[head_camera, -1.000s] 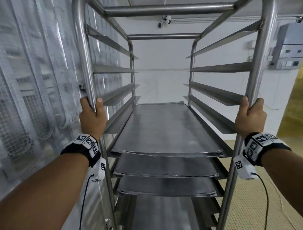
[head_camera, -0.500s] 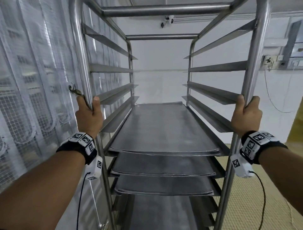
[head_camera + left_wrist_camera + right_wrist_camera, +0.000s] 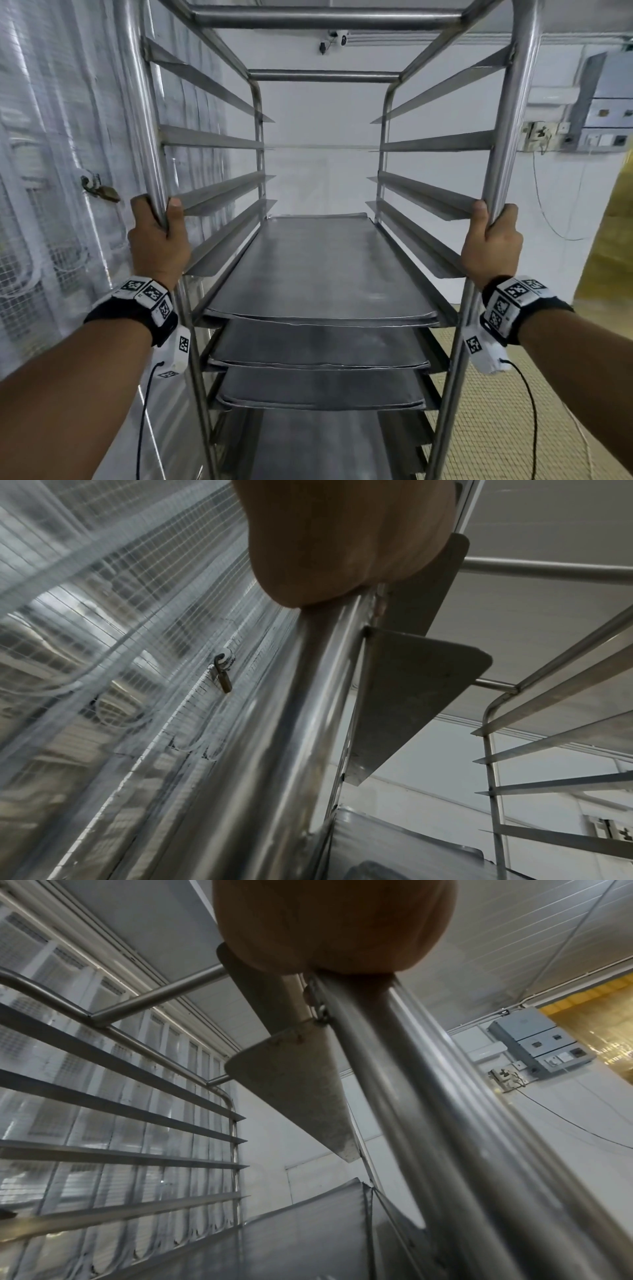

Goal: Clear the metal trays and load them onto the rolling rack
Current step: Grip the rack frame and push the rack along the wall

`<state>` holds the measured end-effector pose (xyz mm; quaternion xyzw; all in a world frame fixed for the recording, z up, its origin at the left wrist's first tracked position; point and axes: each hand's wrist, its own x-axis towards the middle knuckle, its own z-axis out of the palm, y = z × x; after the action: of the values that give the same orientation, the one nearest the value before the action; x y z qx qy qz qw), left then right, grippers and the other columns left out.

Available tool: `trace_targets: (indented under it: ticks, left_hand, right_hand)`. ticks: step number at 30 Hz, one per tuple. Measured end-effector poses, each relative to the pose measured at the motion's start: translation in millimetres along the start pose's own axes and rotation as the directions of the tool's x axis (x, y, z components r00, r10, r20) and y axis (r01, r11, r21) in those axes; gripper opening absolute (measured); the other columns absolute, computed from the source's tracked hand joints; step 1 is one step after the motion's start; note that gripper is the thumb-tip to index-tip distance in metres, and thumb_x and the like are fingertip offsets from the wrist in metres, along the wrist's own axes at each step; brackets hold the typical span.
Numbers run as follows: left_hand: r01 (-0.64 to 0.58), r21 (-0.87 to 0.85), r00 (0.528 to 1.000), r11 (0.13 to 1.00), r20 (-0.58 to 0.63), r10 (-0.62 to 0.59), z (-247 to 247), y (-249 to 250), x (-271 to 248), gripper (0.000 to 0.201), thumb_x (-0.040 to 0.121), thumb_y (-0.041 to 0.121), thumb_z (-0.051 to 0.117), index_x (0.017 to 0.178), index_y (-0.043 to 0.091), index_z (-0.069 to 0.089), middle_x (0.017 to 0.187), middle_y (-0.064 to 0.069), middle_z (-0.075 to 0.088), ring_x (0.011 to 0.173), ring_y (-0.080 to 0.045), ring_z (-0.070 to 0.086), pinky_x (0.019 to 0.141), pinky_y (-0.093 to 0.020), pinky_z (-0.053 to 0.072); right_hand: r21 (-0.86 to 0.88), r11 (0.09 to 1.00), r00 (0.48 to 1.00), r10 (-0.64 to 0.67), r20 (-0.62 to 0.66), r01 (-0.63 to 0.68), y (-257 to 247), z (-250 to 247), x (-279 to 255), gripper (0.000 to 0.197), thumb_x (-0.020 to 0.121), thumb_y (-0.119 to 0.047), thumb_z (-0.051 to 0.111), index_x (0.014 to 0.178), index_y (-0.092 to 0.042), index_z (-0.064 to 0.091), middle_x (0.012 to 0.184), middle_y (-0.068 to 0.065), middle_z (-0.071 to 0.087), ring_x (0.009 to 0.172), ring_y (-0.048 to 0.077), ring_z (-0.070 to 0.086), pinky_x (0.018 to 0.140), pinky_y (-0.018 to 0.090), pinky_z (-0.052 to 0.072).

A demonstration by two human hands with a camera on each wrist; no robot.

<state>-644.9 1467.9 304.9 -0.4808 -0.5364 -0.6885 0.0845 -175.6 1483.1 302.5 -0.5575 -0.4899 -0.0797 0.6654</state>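
While both your arms reached forward, your left hand [image 3: 158,241] and right hand [image 3: 490,246] had fingers curled tight round the rolling rack [image 3: 510,120] front uprights; metal trays [image 3: 318,270] sat stacked on rails between them, below grip height.

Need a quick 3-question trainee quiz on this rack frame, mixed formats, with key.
1. True or false: the left hand is flat and open against the rolling rack.
2. Multiple choice: the right hand grips (A) a tray edge, (B) the rack's right front post, (C) a side rail.
3. Fill in: the top tray has ___ more trays visible on the rails directly below it.

Key
1. False: it is wrapped round the left front post.
2. B
3. Two: the second tray and the third tray.
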Motion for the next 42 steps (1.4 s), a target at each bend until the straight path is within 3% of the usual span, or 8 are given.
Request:
trace_targets:
  ticks: [2, 5, 10, 22, 26, 33, 37, 42]
  left_hand:
    - [0.012, -0.007, 1.000, 1.000, 0.002, -0.012, 16.1, -6.5, 5.7, 0.031, 0.102, 0.051, 0.043, 0.120, 0.027, 0.047, 0.091, -0.015, 0.062, 0.077, -0.029, 0.055, 0.070, -0.035, 0.041]
    - [-0.010, -0.017, 1.000, 1.000, -0.003, 0.010, 43.1, -23.0, 19.7, 0.040, 0.101, 0.055, 0.043, 0.119, 0.019, 0.043, 0.091, -0.007, 0.060, 0.077, -0.023, 0.054, 0.069, -0.033, 0.042]
    - [0.020, -0.031, 1.000, 0.999, 0.004, -0.020, 91.4, -46.2, 41.7, 0.052, 0.100, 0.058, 0.042, 0.124, 0.012, 0.041, 0.090, -0.008, 0.060, 0.074, -0.027, 0.055, 0.068, -0.038, 0.046]
    - [0.044, -0.007, 0.998, 0.999, 0.051, -0.044, 198.0, -85.8, 87.3, 0.053, 0.102, 0.052, 0.040, 0.127, 0.005, 0.039, 0.090, -0.020, 0.061, 0.074, -0.032, 0.055, 0.064, -0.037, 0.038]
    - [0.054, 0.016, 0.997, 0.998, 0.049, -0.054, 228.1, -91.1, 94.1, 0.052, 0.103, 0.051, 0.040, 0.129, 0.006, 0.039, 0.086, -0.016, 0.056, 0.072, -0.027, 0.048, 0.064, -0.037, 0.035]
    - [0.025, -0.037, 0.999, 0.999, 0.031, -0.024, 287.4, -92.8, 99.6, 0.048, 0.103, 0.047, 0.044, 0.125, 0.004, 0.043, 0.097, -0.010, 0.064, 0.084, -0.034, 0.062, 0.072, -0.034, 0.043]
    - [0.040, -0.021, 0.999, 0.999, 0.010, -0.040, 319.3, -86.2, 93.9, 0.044, 0.103, 0.044, 0.046, 0.121, 0.004, 0.044, 0.093, -0.005, 0.060, 0.079, -0.022, 0.054, 0.071, -0.028, 0.038]
    - [0.023, 0.026, 0.999, 0.999, -0.038, -0.022, 353.1, -82.2, 93.3, 0.046, 0.102, 0.047, 0.047, 0.116, 0.003, 0.044, 0.086, -0.008, 0.057, 0.075, -0.023, 0.050, 0.068, -0.031, 0.035]
  right_hand:
    - [-0.005, 1.000, 1.000, -0.001, -0.003, 0.001, 6.9, 11.0, 7.8, 0.040, 0.104, -0.048, 0.037, 0.098, -0.008, 0.036, 0.061, 0.006, 0.046, 0.056, 0.032, 0.046, 0.056, 0.037, 0.032]
    - [-0.006, 1.000, 1.000, 0.003, -0.009, -0.003, 18.1, 31.8, 21.3, 0.044, 0.104, -0.049, 0.036, 0.101, -0.005, 0.038, 0.061, 0.006, 0.046, 0.056, 0.032, 0.046, 0.056, 0.037, 0.032]
    - [-0.016, 1.000, 1.000, 0.014, -0.027, -0.015, 40.4, 70.9, 45.1, 0.045, 0.103, -0.052, 0.036, 0.098, -0.008, 0.035, 0.062, 0.009, 0.048, 0.059, 0.036, 0.050, 0.057, 0.040, 0.039]
    - [-0.048, 0.997, 0.998, 0.052, -0.044, -0.054, 84.5, 158.4, 99.4, 0.045, 0.103, -0.054, 0.037, 0.098, -0.010, 0.034, 0.059, 0.007, 0.048, 0.055, 0.034, 0.047, 0.056, 0.036, 0.035]
    - [-0.027, 0.999, 0.999, 0.024, -0.045, -0.025, 104.1, 184.4, 119.2, 0.045, 0.103, -0.052, 0.039, 0.098, -0.007, 0.037, 0.058, 0.007, 0.048, 0.054, 0.034, 0.048, 0.055, 0.037, 0.036]
    - [-0.007, 1.000, 1.000, 0.003, -0.013, -0.003, 150.6, 220.1, 167.0, 0.049, 0.103, -0.052, 0.037, 0.102, -0.003, 0.038, 0.059, 0.010, 0.049, 0.054, 0.035, 0.049, 0.056, 0.037, 0.037]
    - [-0.005, 1.000, 1.000, 0.022, 0.000, -0.022, 179.1, 239.5, 196.2, 0.048, 0.103, -0.053, 0.036, 0.102, -0.005, 0.037, 0.061, 0.011, 0.050, 0.058, 0.036, 0.052, 0.058, 0.038, 0.038]
    - [-0.011, 1.000, 0.999, 0.022, 0.031, -0.022, 205.7, 262.0, 224.5, 0.046, 0.103, -0.055, 0.034, 0.099, -0.008, 0.036, 0.062, 0.011, 0.049, 0.061, 0.037, 0.053, 0.060, 0.043, 0.044]
